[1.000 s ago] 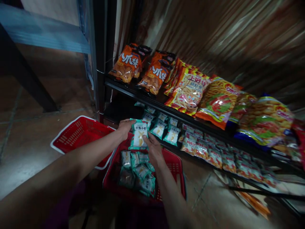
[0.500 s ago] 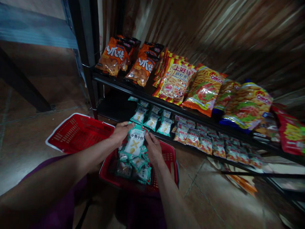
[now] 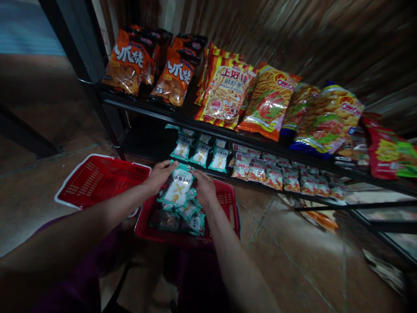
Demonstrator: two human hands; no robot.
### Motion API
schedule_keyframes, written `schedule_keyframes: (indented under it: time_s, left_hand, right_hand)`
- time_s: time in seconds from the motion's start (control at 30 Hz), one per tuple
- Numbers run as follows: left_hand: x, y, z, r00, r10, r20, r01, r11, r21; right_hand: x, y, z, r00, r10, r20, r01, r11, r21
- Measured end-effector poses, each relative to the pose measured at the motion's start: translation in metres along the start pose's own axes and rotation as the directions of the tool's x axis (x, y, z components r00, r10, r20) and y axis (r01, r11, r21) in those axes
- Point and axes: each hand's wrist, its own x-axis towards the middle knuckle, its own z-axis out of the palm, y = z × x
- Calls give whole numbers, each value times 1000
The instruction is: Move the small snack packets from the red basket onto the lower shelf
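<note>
Between my hands is a teal and white snack bag (image 3: 177, 186), its printed face turned up toward me. My left hand (image 3: 161, 174) pinches its upper left corner, and my right hand (image 3: 202, 188) grips the upper right edge. Beneath the bag stands a red plastic basket (image 3: 224, 198) with several more teal snack bags (image 3: 189, 211) lying in it. Just beyond my hands, on the lower shelf, similar teal bags (image 3: 200, 152) stand in short rows. My fingertips are partly hidden behind the held bag.
A second red basket (image 3: 100, 176) with a white rim sits on the floor at left. The black shelf rack (image 3: 146, 111) crosses ahead, with orange bags (image 3: 125, 65) and prawn cracker bags (image 3: 226, 93) on top. Smaller red and white bags (image 3: 257, 167) line the lower shelf. Floor tiles (image 3: 276, 243) show at right.
The camera view has shifted, so the shelf appears farther left and higher. Both hands still hold the teal bag, which now tilts slightly differently above the basket.
</note>
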Motion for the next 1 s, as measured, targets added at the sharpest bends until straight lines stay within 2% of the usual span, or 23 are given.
schedule_keyframes:
  time_s: [0.2,0.4,0.6,0.73,0.87,1.0]
  left_hand:
    - [-9,-3,-2,986,-150,75,148,988,36]
    - [-20,-1,-5,948,-270,170,272,962,10]
    - [-30,2,-13,900,-384,208,368,923,114]
    - [-34,-2,-15,895,-344,286,310,938,158]
    - [-35,-3,-13,954,-224,198,187,964,189]
    - [-35,-4,-11,978,-159,133,127,967,219]
  right_hand:
    - [7,3,-6,999,-3,-46,4,1000,12]
    - [15,4,-11,992,-43,-116,44,999,9]
    - [22,2,-14,984,-3,-179,6,1000,18]
    - [24,3,-14,984,-6,-178,12,999,31]
    - [29,7,-17,990,68,-126,-60,996,61]
    - [33,11,-19,991,100,-83,-94,993,73]
